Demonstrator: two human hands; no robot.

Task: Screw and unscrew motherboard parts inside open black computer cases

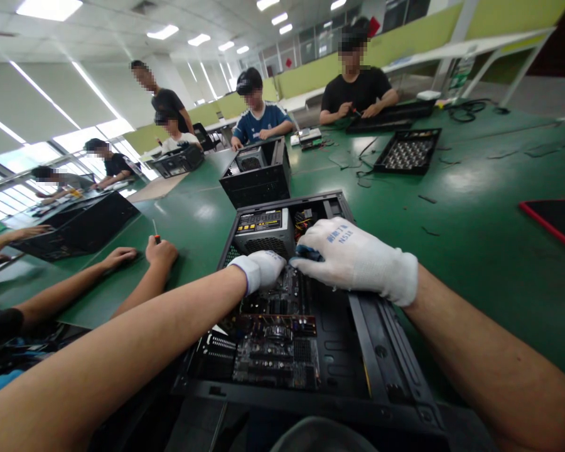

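Note:
An opened black computer case (334, 351) lies right in front of me, with a motherboard (277, 358) inside and a power supply (263, 229) at its far left. My left hand (266, 269), in a white glove, reaches into the case just below the power supply; its fingertips are hidden among the parts. My right hand (353, 256), also gloved, is over the upper part of the board, with its thumb and fingers bent together close to the left one. What the right fingers hold, if anything, is too hidden to name. Coloured cables (304, 220) show beyond the right hand.
Another opened case (258, 172) stands beyond mine. On the right are a black tray of screws (409, 152) and a red-edged black device (558, 220). A neighbour's hand (160, 251) with a screwdriver is at the left, near a black case (75, 223). Several people sit around the green table (480, 251).

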